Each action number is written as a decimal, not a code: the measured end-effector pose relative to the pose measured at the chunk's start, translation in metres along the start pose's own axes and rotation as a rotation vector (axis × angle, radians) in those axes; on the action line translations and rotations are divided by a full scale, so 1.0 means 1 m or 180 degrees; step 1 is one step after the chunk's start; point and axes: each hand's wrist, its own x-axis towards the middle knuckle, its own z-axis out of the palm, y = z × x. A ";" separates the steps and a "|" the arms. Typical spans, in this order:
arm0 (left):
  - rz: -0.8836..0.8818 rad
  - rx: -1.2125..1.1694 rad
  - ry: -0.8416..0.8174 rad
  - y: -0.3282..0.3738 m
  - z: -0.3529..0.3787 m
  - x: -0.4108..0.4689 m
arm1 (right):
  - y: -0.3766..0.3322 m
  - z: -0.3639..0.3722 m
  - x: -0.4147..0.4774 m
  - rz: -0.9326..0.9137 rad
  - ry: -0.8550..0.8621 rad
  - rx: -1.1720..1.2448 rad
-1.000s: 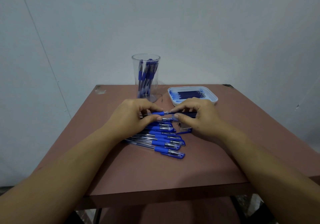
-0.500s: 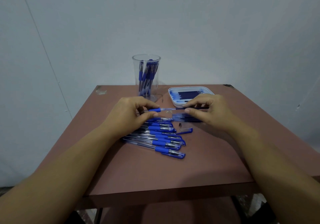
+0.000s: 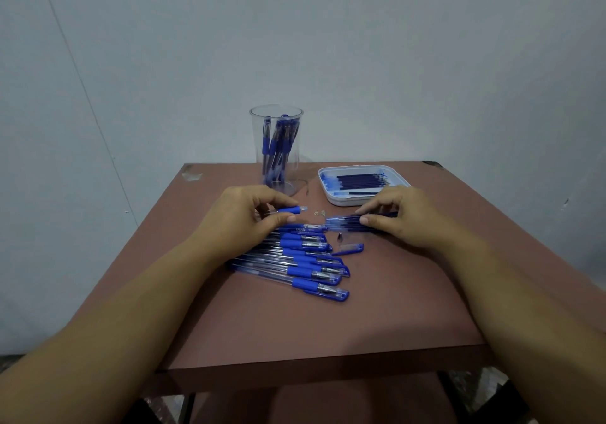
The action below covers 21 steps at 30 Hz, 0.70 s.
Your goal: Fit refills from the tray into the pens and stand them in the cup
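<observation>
The left hand (image 3: 249,218) pinches one pen barrel (image 3: 293,210) by its blue grip; the right hand (image 3: 401,217) pinches a few dark refills (image 3: 346,222) (too close together to count) low over the table (image 3: 328,325). About seven pens (image 3: 295,259) lie in a row below, with one loose cap (image 3: 349,248) beside them. Behind are one clear cup (image 3: 276,118) with standing pens (image 3: 277,143) and one tray (image 3: 334,199) of spare refills (image 3: 360,179).

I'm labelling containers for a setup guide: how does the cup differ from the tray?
The cup is tall, round and clear; the tray is low, white and rectangular with rounded corners. The cup holds pens standing on end; the tray holds dark refills lying flat. The cup stands left of the tray, apart from it. Both sit on the far part of the table.
</observation>
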 end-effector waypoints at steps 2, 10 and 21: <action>0.0029 -0.0005 0.0015 0.001 0.000 0.000 | 0.003 0.001 0.002 -0.0019 -0.0059 -0.0070; 0.0034 -0.0003 0.0023 0.001 0.001 0.000 | 0.006 0.003 0.006 -0.0141 -0.0114 -0.0250; -0.0011 0.0005 0.0050 0.001 0.001 -0.001 | 0.006 0.004 0.007 -0.0038 -0.0058 -0.0201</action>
